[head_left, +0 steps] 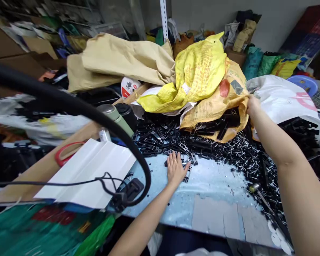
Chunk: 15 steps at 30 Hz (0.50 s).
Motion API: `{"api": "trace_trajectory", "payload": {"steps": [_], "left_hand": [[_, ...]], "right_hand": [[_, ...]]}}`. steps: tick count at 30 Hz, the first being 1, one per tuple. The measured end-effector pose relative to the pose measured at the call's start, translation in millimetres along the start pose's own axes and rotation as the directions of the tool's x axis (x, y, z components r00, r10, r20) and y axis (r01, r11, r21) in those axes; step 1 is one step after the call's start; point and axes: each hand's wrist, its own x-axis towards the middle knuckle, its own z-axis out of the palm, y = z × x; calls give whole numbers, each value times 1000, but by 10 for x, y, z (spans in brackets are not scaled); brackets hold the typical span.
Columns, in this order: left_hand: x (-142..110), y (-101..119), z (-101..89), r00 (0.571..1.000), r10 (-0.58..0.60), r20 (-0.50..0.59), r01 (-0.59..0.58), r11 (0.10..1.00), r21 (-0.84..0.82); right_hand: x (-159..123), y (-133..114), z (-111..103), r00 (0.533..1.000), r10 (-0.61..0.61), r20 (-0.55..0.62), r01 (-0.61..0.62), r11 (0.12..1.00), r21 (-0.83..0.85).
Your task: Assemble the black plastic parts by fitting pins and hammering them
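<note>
My left hand (176,170) lies palm down on the blue tabletop (160,199). Its fingers are spread over a few small black-and-silver metal parts (194,158) at the edge of a larger pile (160,137). Stretched far forward, my right hand (252,104) grips the rim of an orange-yellow woven sack (210,110); the fingertips are partly hidden. Long black pieces (225,126) show in the sack's mouth, which faces me. A bright yellow woven sack (201,71) lies on top of it. Many small silver pins (237,154) are heaped below the mouth.
A white sack (280,94) with black parts stands at the right. A screwdriver (254,187) lies among the pins. To the left are a green flask (117,119), a folded white sheet (88,170) and red tape (64,156). A thick black bar (96,113) crosses the near left.
</note>
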Motion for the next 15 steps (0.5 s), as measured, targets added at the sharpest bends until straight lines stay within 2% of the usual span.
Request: {"api": "trace_trajectory", "payload": {"steps": [3,5,7,9,10,12,13,14,15], "left_hand": [[12,4,-26,1000,-11,17,11,1000,-4],[20,5,-36,1000,-14,27,15,1000,-16],[29,4,-42,999,-16,37,17,999,-28],[37,8,-49,999,-20,47,21,999,-38],[38,12,-54,998,-21,51,23,999,-43],[32,28,-70,998,-23,57,26,998,-53],[27,39,-80,998,-25,61,29,998,-57],[22,49,-95,997,-29,66,33,998,-60],[23,58,-113,997,-36,72,40,997,-61]], "right_hand": [[-136,-151,70,994,33,104,-24,997,-80],[-364,-189,40,988,-70,134,102,965,-243],[-733,-180,-1,953,-246,178,300,855,-423],[-1199,-150,10,866,-383,322,498,717,-488],[-1440,-134,48,799,-409,441,592,662,-460],[-1878,-116,185,602,-396,693,749,582,-317],[-2054,-114,275,529,-383,757,781,569,-258],[-2193,-119,368,483,-367,795,790,574,-215],[-2296,-128,457,480,-351,804,774,601,-200]]}}
